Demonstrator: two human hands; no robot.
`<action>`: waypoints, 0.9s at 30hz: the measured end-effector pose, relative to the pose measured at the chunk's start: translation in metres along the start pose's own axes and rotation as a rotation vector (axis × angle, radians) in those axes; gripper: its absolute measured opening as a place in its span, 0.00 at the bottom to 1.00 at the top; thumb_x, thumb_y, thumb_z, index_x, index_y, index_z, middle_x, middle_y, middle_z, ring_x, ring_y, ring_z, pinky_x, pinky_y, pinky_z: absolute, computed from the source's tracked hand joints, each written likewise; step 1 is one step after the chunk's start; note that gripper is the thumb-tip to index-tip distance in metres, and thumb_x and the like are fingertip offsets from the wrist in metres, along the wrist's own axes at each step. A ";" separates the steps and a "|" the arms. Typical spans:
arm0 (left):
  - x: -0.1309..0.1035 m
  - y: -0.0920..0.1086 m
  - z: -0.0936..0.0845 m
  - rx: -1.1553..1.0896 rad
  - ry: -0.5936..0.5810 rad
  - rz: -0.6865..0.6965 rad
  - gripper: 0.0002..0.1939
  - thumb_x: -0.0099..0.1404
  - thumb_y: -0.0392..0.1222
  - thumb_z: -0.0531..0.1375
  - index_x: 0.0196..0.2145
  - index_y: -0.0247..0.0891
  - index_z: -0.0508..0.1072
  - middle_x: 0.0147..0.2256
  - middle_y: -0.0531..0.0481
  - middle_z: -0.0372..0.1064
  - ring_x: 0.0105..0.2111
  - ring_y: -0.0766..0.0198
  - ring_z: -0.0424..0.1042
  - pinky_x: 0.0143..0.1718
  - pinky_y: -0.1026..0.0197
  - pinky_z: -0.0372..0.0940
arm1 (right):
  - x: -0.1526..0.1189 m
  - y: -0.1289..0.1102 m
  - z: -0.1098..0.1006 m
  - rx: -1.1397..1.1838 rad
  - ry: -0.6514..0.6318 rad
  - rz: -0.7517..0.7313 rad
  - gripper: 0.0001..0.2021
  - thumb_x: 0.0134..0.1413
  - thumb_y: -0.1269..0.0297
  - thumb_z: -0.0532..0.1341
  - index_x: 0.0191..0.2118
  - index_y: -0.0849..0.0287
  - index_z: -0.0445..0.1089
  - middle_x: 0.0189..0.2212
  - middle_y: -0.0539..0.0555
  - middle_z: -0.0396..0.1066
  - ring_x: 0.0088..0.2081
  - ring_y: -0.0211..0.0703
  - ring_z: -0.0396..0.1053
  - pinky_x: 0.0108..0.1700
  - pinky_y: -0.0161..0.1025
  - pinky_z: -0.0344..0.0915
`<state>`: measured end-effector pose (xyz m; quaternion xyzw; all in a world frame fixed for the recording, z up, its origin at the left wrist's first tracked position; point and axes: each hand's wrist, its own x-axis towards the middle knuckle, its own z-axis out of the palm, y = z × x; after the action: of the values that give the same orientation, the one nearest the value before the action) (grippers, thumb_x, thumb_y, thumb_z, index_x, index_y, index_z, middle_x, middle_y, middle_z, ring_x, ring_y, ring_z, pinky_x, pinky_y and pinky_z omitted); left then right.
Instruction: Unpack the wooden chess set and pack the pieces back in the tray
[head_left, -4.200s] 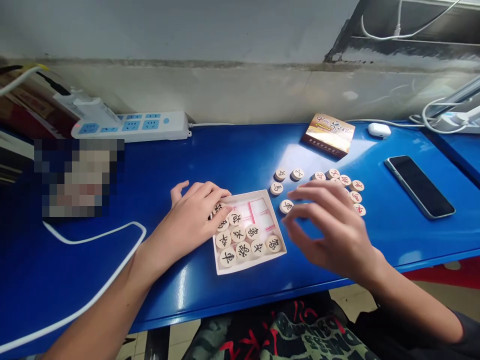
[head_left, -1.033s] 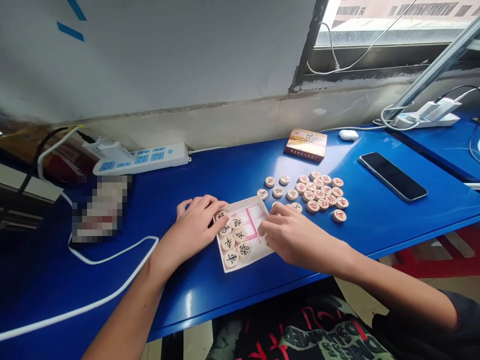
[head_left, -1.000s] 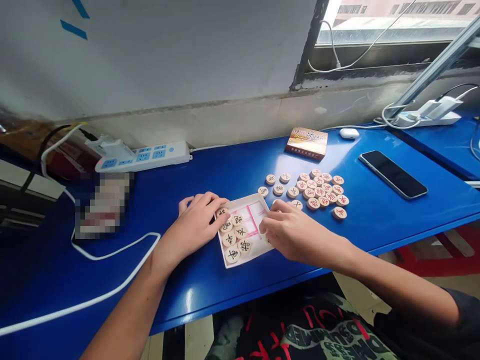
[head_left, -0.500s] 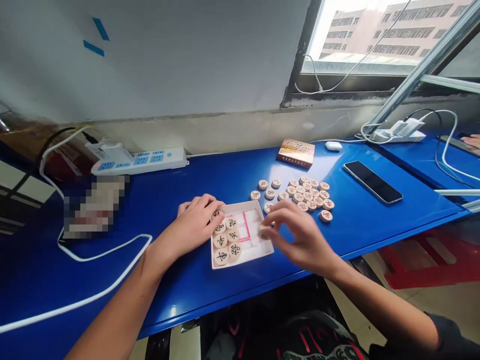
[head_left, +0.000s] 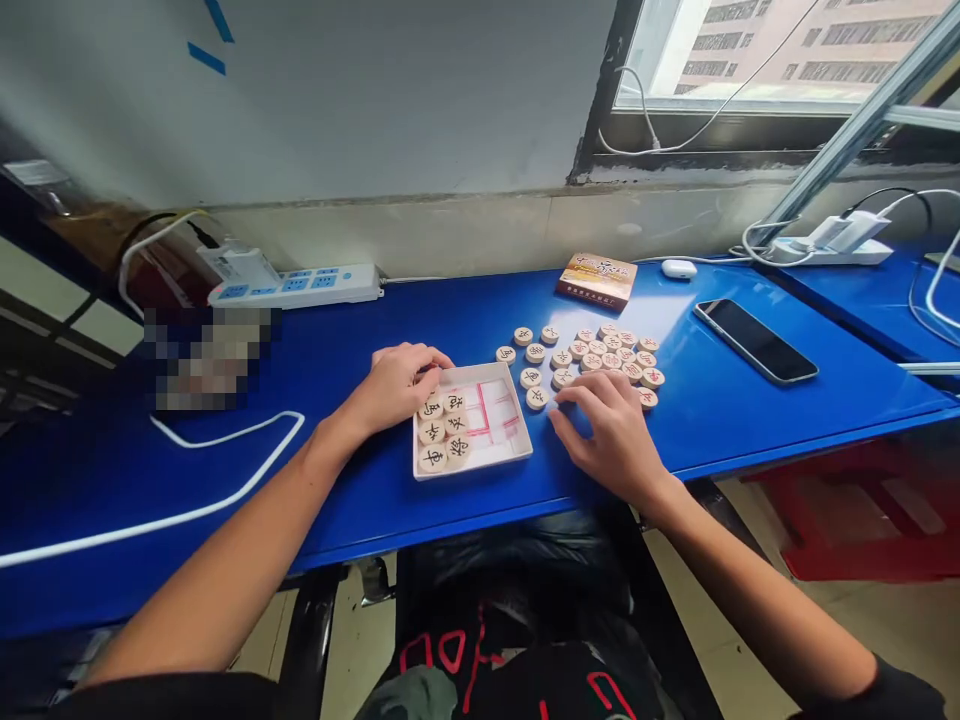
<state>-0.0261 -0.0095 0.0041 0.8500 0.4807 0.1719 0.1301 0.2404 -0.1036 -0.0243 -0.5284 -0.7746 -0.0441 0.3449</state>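
A shallow white box (head_left: pixel 513 455) holds round wooden xiangqi pieces (head_left: pixel 456 424) with black characters in its left part. Pink lines mark the box's bare right part. My left hand (head_left: pixel 397 388) grips the box's far left corner, thumb at the inside, fingers along the back rim. The corner beneath that hand is hidden. My right hand (head_left: pixel 611 430) rests on the table just right of the box, thumb and fingers apart, with nothing visible between them. Close to its fingertips lies a loose black-marked piece (head_left: pixel 536 398). Red-marked pieces (head_left: pixel 612 356) cluster behind this hand, partly covered by it.
A brown printed carton (head_left: pixel 598 281), a white earbud case (head_left: pixel 679 269) and a phone (head_left: pixel 756 340) lie towards the back right. Power strips (head_left: pixel 330 283) stand along the wall. A white cable (head_left: pixel 202 528) loops across the blue table on the left.
My right hand has moved out of the box to the right, and the piece formerly in its fingertips is gone from them. My left hand has drawn back towards the box corner. The view has shifted.
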 end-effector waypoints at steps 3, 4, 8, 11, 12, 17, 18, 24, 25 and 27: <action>-0.002 0.003 0.004 0.040 0.100 -0.020 0.14 0.62 0.39 0.50 0.37 0.41 0.75 0.33 0.50 0.73 0.35 0.60 0.69 0.46 0.54 0.59 | -0.001 0.005 0.003 -0.003 -0.056 -0.047 0.07 0.58 0.64 0.56 0.37 0.58 0.69 0.38 0.57 0.69 0.44 0.48 0.65 0.47 0.47 0.61; -0.004 0.004 0.006 0.047 0.139 -0.048 0.14 0.61 0.39 0.50 0.36 0.40 0.76 0.32 0.50 0.73 0.35 0.59 0.69 0.45 0.55 0.60 | -0.002 0.007 0.003 0.004 -0.046 -0.051 0.07 0.57 0.64 0.56 0.38 0.58 0.69 0.39 0.58 0.68 0.44 0.48 0.65 0.47 0.46 0.62; -0.018 0.005 0.011 0.045 0.277 -0.149 0.15 0.59 0.37 0.50 0.34 0.40 0.76 0.33 0.49 0.74 0.37 0.57 0.69 0.43 0.56 0.60 | -0.004 0.017 0.005 0.049 0.026 -0.013 0.08 0.57 0.66 0.56 0.40 0.59 0.70 0.40 0.58 0.68 0.42 0.48 0.66 0.45 0.45 0.63; -0.028 0.003 0.011 0.016 0.326 -0.184 0.14 0.59 0.38 0.50 0.33 0.40 0.76 0.32 0.51 0.74 0.34 0.58 0.69 0.40 0.57 0.60 | -0.004 0.025 0.008 0.042 -0.041 0.001 0.08 0.58 0.67 0.54 0.36 0.58 0.70 0.34 0.56 0.70 0.39 0.49 0.65 0.43 0.45 0.63; -0.031 0.002 0.011 -0.002 0.338 -0.194 0.14 0.59 0.39 0.50 0.33 0.40 0.76 0.31 0.51 0.74 0.32 0.59 0.69 0.39 0.58 0.61 | -0.004 0.026 0.009 0.023 -0.054 0.000 0.08 0.58 0.67 0.54 0.36 0.58 0.71 0.33 0.56 0.70 0.38 0.49 0.65 0.43 0.46 0.63; -0.032 0.002 0.010 -0.045 0.294 -0.149 0.12 0.59 0.41 0.52 0.32 0.39 0.75 0.33 0.51 0.75 0.33 0.60 0.70 0.37 0.59 0.60 | 0.002 0.003 0.006 -0.104 0.114 -0.021 0.11 0.59 0.66 0.53 0.36 0.61 0.72 0.38 0.61 0.70 0.43 0.54 0.63 0.47 0.49 0.60; -0.031 0.004 0.010 -0.045 0.281 -0.138 0.12 0.59 0.42 0.53 0.32 0.39 0.75 0.33 0.51 0.75 0.33 0.60 0.70 0.37 0.59 0.60 | 0.005 -0.007 0.005 -0.082 0.090 -0.080 0.11 0.59 0.66 0.53 0.36 0.61 0.72 0.37 0.61 0.70 0.42 0.52 0.64 0.47 0.48 0.60; -0.032 0.012 0.011 -0.044 0.262 -0.112 0.11 0.58 0.45 0.55 0.34 0.39 0.75 0.33 0.51 0.75 0.35 0.59 0.70 0.38 0.59 0.60 | 0.045 -0.062 0.008 0.087 -0.512 -0.358 0.08 0.56 0.64 0.56 0.37 0.58 0.72 0.32 0.55 0.74 0.35 0.45 0.68 0.36 0.37 0.59; -0.032 0.013 0.012 -0.045 0.256 -0.122 0.11 0.58 0.45 0.55 0.33 0.39 0.75 0.33 0.51 0.75 0.35 0.60 0.70 0.38 0.60 0.60 | 0.053 -0.067 0.010 0.071 -0.583 -0.343 0.08 0.55 0.64 0.57 0.36 0.58 0.72 0.31 0.54 0.74 0.34 0.44 0.69 0.33 0.37 0.57; -0.032 0.013 0.012 -0.049 0.244 -0.144 0.12 0.59 0.46 0.54 0.33 0.39 0.75 0.31 0.51 0.74 0.33 0.60 0.70 0.37 0.60 0.60 | 0.065 -0.074 0.015 -0.002 -0.660 -0.318 0.07 0.53 0.67 0.56 0.32 0.58 0.72 0.31 0.56 0.74 0.32 0.45 0.70 0.30 0.37 0.55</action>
<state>-0.0264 -0.0441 -0.0074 0.7827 0.5482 0.2760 0.1033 0.1575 -0.0783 0.0236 -0.3876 -0.9165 0.0751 0.0648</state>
